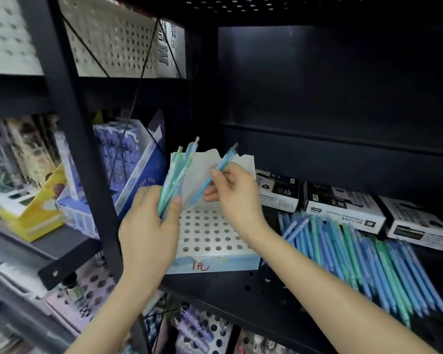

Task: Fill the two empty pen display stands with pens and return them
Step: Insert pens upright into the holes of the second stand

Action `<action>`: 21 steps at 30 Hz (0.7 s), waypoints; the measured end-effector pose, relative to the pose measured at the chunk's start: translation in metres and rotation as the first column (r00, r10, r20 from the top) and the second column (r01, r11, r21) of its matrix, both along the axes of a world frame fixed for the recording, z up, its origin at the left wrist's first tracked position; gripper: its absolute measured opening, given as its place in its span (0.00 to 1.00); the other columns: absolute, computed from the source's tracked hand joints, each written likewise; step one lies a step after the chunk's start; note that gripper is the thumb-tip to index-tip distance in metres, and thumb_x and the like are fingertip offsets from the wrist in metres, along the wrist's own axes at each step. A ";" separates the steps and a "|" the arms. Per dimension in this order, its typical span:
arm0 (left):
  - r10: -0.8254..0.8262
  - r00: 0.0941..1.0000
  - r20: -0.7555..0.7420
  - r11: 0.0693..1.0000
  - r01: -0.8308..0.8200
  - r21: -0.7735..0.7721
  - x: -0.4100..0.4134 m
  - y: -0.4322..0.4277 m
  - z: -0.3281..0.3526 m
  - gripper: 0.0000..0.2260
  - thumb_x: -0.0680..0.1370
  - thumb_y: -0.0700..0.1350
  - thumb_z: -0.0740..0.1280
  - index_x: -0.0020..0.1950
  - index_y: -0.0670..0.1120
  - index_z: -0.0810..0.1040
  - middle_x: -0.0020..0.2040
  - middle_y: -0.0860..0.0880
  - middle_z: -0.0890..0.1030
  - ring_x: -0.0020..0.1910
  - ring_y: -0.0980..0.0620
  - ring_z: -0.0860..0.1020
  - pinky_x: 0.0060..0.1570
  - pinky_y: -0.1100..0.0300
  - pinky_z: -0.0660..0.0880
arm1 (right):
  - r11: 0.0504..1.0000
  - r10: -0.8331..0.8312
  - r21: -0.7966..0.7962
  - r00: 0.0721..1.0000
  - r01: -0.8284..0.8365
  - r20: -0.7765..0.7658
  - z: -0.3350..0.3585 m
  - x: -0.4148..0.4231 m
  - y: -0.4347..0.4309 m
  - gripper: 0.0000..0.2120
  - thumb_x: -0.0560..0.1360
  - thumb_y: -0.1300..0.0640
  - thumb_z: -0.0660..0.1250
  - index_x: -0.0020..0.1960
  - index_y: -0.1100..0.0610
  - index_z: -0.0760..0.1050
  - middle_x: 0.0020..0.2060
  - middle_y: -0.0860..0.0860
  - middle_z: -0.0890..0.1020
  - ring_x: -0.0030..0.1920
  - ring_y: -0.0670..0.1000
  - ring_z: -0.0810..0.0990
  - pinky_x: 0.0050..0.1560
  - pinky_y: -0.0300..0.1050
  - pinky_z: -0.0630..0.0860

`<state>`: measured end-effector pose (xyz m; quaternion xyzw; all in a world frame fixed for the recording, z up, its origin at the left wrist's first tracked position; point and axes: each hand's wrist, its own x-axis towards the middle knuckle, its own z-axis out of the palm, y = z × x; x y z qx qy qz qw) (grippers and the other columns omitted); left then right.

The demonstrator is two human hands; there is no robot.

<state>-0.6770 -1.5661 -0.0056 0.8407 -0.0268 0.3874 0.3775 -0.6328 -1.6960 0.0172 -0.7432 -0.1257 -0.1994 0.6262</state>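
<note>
While the white pen display stand (207, 233) sits unfilled on the black shelf (228, 290), the right hand (237, 190) pinches one blue pen (215, 175) above its back rows. Best go tip down, rear holes first. The left hand (151, 226) grips a spare bundle of pens (177, 180); loose pens (356, 256) lie just right.

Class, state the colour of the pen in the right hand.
Light blue, the pen, clearest in head view.
</note>
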 end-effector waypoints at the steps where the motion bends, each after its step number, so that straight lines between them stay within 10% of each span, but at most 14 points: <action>1: 0.019 1.000 -0.006 1.000 -0.019 0.006 0.002 0.000 0.000 0.08 0.80 0.47 0.60 0.43 0.45 0.70 0.41 0.49 0.72 0.36 0.49 0.69 0.31 0.58 0.59 | 1.000 -0.007 -0.024 1.000 0.007 0.002 -0.002 0.004 0.002 0.08 0.79 0.57 0.60 0.45 0.59 0.74 0.36 0.56 0.81 0.36 0.49 0.82 0.37 0.37 0.80; 5: 0.042 0.999 -0.010 0.999 -0.042 -0.030 0.005 -0.001 0.001 0.05 0.80 0.45 0.59 0.45 0.46 0.68 0.40 0.48 0.73 0.35 0.48 0.69 0.33 0.55 0.58 | 0.994 -0.032 -0.105 0.999 0.029 -0.022 -0.007 0.017 0.006 0.08 0.79 0.58 0.60 0.45 0.61 0.74 0.36 0.57 0.81 0.34 0.50 0.81 0.33 0.33 0.76; 13: -0.056 0.993 -0.102 0.987 0.039 -0.158 0.014 0.000 0.000 0.10 0.81 0.49 0.55 0.48 0.44 0.71 0.35 0.46 0.76 0.32 0.47 0.72 0.33 0.51 0.67 | 0.949 -0.094 -0.303 0.995 0.086 -0.012 -0.008 0.031 0.005 0.08 0.77 0.57 0.64 0.46 0.63 0.76 0.36 0.55 0.81 0.37 0.54 0.81 0.41 0.55 0.80; 18: -0.109 0.990 -0.089 0.983 0.094 -0.159 0.012 -0.009 0.000 0.11 0.80 0.50 0.55 0.50 0.45 0.73 0.35 0.48 0.76 0.30 0.50 0.71 0.31 0.54 0.65 | 0.873 -0.159 -0.454 0.984 0.179 0.083 -0.010 0.032 0.002 0.05 0.76 0.57 0.66 0.49 0.56 0.71 0.39 0.50 0.79 0.40 0.49 0.77 0.37 0.36 0.70; 21: -0.112 0.990 -0.087 0.982 0.097 -0.159 0.011 -0.012 0.002 0.11 0.80 0.49 0.55 0.51 0.46 0.74 0.36 0.49 0.77 0.32 0.50 0.73 0.34 0.53 0.67 | 0.821 -0.190 -0.533 0.978 0.205 0.084 -0.012 0.031 0.003 0.05 0.75 0.57 0.66 0.47 0.57 0.72 0.38 0.51 0.79 0.39 0.50 0.77 0.38 0.42 0.71</action>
